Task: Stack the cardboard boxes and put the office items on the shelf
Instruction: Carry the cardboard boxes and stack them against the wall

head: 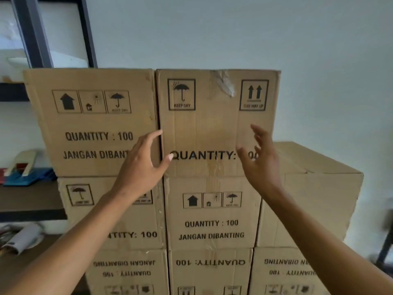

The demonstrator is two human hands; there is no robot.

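Where open-fingered left hand and right hand hover, top box lettering hides — contact unclear.

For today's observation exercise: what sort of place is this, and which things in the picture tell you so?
Probably a storeroom or office stockroom. Cardboard boxes printed with quantities and handling symbols are stacked in rows against a plain wall, and a dark metal shelf beside them holds what look like office items, including a hole punch.
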